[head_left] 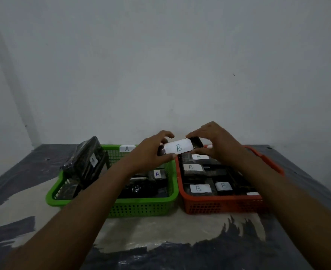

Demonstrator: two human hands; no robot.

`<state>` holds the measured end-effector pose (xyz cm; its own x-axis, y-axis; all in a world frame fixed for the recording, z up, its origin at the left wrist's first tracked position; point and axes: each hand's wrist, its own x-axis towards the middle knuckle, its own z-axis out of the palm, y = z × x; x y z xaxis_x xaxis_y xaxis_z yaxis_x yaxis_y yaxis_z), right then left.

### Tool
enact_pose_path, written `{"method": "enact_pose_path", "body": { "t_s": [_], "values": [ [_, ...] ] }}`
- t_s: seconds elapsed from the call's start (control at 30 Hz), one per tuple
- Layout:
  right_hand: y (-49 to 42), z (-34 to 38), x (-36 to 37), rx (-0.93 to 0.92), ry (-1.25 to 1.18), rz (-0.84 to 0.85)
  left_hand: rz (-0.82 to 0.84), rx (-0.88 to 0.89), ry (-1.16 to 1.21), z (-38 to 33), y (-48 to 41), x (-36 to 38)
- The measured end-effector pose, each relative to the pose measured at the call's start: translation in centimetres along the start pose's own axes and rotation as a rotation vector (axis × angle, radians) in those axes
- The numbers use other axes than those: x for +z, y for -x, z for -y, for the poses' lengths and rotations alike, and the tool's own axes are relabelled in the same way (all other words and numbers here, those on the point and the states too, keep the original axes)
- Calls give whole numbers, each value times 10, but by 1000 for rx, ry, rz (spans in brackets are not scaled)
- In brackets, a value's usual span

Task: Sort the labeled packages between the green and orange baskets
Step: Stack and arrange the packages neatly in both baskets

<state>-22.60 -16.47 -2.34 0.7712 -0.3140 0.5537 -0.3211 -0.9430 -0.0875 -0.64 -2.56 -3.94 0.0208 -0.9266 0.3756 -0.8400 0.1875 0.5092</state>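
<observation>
Dark table, green basket beside orange basket

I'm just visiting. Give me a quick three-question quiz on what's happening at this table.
1. True or false: the left hand and right hand both hold one package.
2. Its label reads: (a) A, (b) B, (c) C?
3. Fill in: the green basket holds letter ___; the orange basket, letter ___.
Key: 1 true; 2 b; 3 A, B.
</observation>
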Motion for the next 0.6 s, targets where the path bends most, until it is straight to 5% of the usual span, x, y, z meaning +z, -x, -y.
{"method": "enact_pose_path", "body": {
  "t_s": [0.2, 0.6],
  "values": [
    [38, -28, -27, 206, 1, 125, 10, 218, -281, -18, -26, 33],
    [29, -70, -5, 399, 137, 268, 85, 77, -442, -17, -83, 69]
  ]
}}
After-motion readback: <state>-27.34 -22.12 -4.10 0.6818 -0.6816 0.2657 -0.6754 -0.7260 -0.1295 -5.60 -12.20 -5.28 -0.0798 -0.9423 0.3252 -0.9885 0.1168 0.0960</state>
